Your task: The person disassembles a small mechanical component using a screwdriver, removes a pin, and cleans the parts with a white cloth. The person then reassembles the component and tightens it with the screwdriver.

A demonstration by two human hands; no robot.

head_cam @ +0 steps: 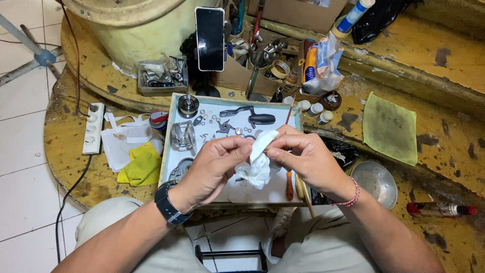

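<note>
My left hand (214,167) and my right hand (303,156) meet over a white tray (169,132), and both pinch a crumpled white tissue (257,164). A small part may be wrapped inside the tissue, but it is hidden. On the tray lie dismantled fishing reel parts: a dark spool (188,105), a silver reel frame (183,135), a black-knobbed handle (255,117) and several small washers. A black watch is on my left wrist and a red braided band on my right.
A phone (209,38) stands upright behind the tray beside a cardboard box of tools (257,55). Yellow cloth (141,167) and a power strip (93,127) lie left. A metal bowl (376,181), green cloth (390,127) and a red-capped tube (439,208) lie right.
</note>
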